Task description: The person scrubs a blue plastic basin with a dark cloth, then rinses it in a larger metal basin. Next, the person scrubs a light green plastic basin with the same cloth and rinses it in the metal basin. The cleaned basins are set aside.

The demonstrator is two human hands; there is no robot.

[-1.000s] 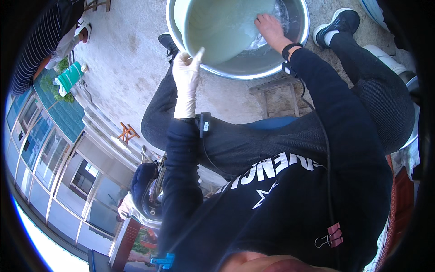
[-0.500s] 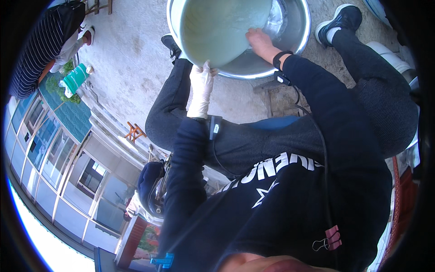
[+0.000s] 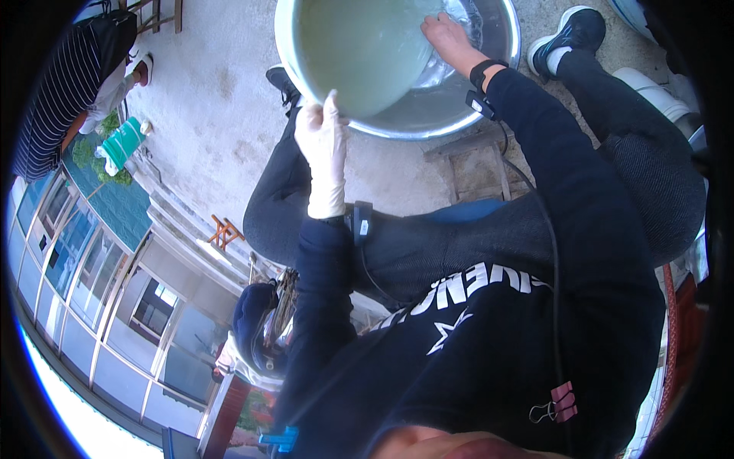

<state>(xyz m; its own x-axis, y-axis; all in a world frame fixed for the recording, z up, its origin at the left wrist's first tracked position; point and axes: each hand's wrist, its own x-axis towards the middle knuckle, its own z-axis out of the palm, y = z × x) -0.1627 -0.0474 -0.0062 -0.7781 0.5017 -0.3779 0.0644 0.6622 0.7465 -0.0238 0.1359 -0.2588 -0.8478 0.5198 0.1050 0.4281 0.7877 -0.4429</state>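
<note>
A pale, whitish basin [image 3: 287,47] with cloudy, greenish-white contents sits tilted inside a wide, shiny metal basin [image 3: 428,135] in front of my legs. My left hand [image 3: 323,134], in a white glove, is closed on the pale basin's near left rim, thumb pointing up. My right hand [image 3: 451,38] is bare, with a black band at the wrist. It reaches over the metal basin to the right edge of the pale one. Its fingers are curled; what they hold there, if anything, is hidden. Clear, glinting liquid shows in the metal basin beside it.
A low wooden stool [image 3: 478,157] stands partly under the metal basin. White buckets [image 3: 650,92] are by my right leg. A small folding stool [image 3: 225,232] and a green container [image 3: 124,141] are at left. A person in a striped top [image 3: 57,92] is at far left.
My right hand has moved farther away along the pale basin's edge. My left hand has shifted slightly left and nearer to me, its thumb more upright. The view has shifted a little.
</note>
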